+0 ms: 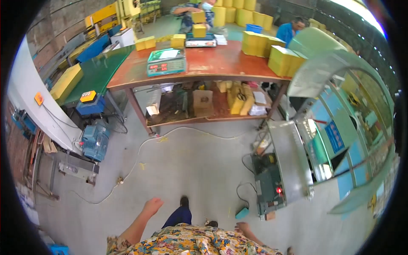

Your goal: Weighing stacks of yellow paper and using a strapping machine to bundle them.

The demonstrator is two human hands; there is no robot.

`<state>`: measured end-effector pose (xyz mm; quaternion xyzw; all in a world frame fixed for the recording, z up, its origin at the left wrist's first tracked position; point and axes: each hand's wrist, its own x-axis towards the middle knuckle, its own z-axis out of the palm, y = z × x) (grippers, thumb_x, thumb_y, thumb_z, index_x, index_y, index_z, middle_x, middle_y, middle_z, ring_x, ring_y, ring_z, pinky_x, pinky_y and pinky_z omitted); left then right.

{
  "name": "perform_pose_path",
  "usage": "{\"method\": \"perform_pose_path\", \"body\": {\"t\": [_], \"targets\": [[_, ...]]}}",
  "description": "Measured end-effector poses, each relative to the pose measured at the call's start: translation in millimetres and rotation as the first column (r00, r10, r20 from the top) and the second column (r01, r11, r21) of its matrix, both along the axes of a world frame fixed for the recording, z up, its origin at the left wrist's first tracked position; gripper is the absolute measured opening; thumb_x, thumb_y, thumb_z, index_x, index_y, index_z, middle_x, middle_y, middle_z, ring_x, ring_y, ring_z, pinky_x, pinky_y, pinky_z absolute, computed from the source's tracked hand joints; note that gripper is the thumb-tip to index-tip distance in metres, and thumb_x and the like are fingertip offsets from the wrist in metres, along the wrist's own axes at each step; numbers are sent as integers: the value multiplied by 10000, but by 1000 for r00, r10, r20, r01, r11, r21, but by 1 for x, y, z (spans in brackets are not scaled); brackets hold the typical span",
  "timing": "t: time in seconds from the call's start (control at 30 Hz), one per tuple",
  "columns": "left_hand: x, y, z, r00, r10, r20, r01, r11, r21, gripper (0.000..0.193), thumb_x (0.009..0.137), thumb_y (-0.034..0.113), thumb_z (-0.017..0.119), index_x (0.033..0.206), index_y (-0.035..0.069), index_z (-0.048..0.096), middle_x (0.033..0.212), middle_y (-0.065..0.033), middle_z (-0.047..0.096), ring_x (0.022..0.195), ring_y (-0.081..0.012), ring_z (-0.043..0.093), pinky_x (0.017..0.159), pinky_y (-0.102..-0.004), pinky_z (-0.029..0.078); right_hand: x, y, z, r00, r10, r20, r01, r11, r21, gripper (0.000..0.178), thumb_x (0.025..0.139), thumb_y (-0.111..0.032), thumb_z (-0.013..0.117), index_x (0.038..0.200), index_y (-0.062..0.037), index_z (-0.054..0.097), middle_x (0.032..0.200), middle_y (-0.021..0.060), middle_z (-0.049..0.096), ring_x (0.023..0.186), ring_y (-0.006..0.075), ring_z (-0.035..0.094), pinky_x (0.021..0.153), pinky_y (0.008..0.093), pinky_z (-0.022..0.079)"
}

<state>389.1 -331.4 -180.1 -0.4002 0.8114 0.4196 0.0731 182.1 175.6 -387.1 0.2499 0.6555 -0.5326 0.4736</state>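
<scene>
One white cable [120, 181] lay beyond the left hand [153, 207], a teal pedal [242, 213] near the right hand [244, 229], a red table [212, 59] across the way ahead; both seemed empty, closure unclear

Upper-right glare, bent edges, dark corners

Head-high view, downward (wide fisheye)
</scene>
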Motion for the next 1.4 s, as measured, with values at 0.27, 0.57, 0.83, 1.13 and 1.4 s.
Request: {"method": "perform_pose_path", "body": {"t": [0.27,0.57,0.83,1.13,1.4], "targets": [[-67,-162,-13,911,403,-91,-363,885,291,347,875,287,665,1087,13,656,928,-84,718,834,-216,671,743,-333,525,-171,-242,23,1000,19,-15,-19,1000,-16,176,888,-182,565,990,-49,620,825,126,679,602,251,639,498,350,507],[-389,-397,180,810,-182,-558,33,963,-267,377,869,213,677,1189,24,614,1006,-142,706,905,-255,686,798,-353,525,-242,-472,49,838,382,-390,-398,917,44,295,903,-228,606,1128,-38,637,963,149,693,770,263,685,651,357,554],[-552,-531,251,715,-499,-489,117,776,-620,372,816,176,708,1142,13,636,1201,-163,629,1121,-307,601,953,-376,473,-372,-557,89,967,87,-241,-113,989,-98,301,922,-215,570,1096,21,639,897,124,691,658,184,658,538,291,508],[-652,-636,250,669,-707,-230,399,603,-691,536,758,183,753,1256,65,591,1376,-154,530,1292,-323,472,1096,-396,370,-468,-715,171,850,215,-480,-314,940,-134,296,969,-232,545,1128,2,633,968,80,687,795,161,651,680,287,511],[-677,-675,262,450,-851,-271,551,504,-666,345,766,151,734,1090,58,660,1132,-98,655,1033,-276,599,878,-376,502,-426,-848,267,924,-39,-380,-105,930,-353,323,965,-198,526,1210,-4,611,1049,105,688,910,187,663,812,310,508]]}}
